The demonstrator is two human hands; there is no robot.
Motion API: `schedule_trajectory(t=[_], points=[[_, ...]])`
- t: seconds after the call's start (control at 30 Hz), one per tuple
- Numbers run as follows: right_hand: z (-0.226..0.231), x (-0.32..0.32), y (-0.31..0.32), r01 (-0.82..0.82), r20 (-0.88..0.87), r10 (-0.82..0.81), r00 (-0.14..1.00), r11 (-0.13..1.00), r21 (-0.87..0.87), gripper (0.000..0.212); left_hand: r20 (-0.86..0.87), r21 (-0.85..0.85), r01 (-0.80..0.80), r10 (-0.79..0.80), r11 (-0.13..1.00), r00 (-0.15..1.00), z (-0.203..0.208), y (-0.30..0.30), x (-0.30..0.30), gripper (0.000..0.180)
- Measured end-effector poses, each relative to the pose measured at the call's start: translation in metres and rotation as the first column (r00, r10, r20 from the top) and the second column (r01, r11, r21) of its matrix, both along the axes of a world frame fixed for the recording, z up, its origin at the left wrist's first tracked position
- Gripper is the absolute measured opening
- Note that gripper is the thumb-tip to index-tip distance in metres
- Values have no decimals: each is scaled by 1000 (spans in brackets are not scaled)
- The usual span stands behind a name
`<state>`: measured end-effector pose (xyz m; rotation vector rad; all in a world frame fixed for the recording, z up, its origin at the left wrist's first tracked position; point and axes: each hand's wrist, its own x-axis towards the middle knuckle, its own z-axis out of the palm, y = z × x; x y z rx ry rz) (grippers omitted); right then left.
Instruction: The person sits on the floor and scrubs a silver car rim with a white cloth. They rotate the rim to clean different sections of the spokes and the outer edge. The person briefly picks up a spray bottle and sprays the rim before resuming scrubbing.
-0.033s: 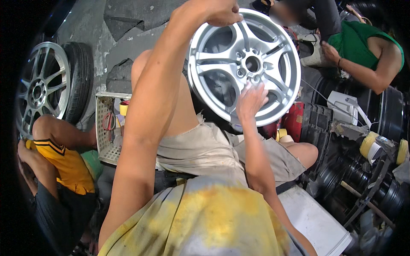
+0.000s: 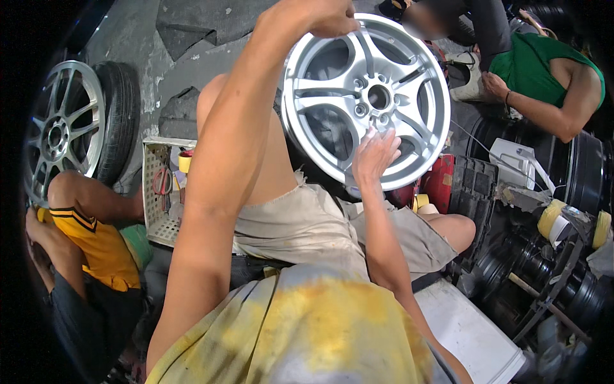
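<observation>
A silver multi-spoke alloy wheel rim (image 2: 377, 70) stands tilted up in front of me, its face toward me. At its upper left edge, my left hand (image 2: 332, 18) has its fingers curled over the outer lip. My right hand (image 2: 377, 157) lies over the lower spokes, below the bolt holes, fingers stretched out and a little apart. Slight blur at its fingertips hides how firmly they touch the metal. The back of the rim and what supports it are out of sight.
A perforated crate (image 2: 160, 227) with red-handled scissors (image 2: 165, 182) and yellow tape (image 2: 185, 161) is at my left. Beyond lie another silver rim (image 2: 64, 128) and a tyre (image 2: 115, 125). A co-worker in yellow shorts sits left, another in green far right. Black rims (image 2: 505, 262) crowd the right.
My right hand has shifted very slightly down the face of the rim, toward me. My left hand and the rim look almost the same.
</observation>
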<state>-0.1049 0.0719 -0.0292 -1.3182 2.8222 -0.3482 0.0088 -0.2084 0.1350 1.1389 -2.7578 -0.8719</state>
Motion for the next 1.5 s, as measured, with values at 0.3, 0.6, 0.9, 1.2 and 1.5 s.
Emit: schedule_trajectory(t=[0.3, 0.6, 0.9, 1.2, 1.5], points=[[-1, -10, -5, -67, -96, 68, 993, 998, 20, 36, -19, 4, 25, -25, 1000, 1000, 0, -7, -2, 42], [32, 0, 13, -69, 35, 63, 997, 974, 218, 37, -34, -7, 4, -4, 1000, 999, 2, -5, 5, 42], [23, -32, 13, -279, 155, 248, 956, 931, 237, 37, -33, -9, 10, -10, 1000, 999, -1, -8, -1, 41], [54, -7, 50, -274, 369, 81, 926, 816, 509, 40, -14, -4, -25, 25, 1000, 1000, 5, -5, 0, 41], [34, -60, 41, -611, 590, 321, 741, 686, 394, 49, 14, -18, -31, 31, 999, 999, -2, -6, -5, 42]])
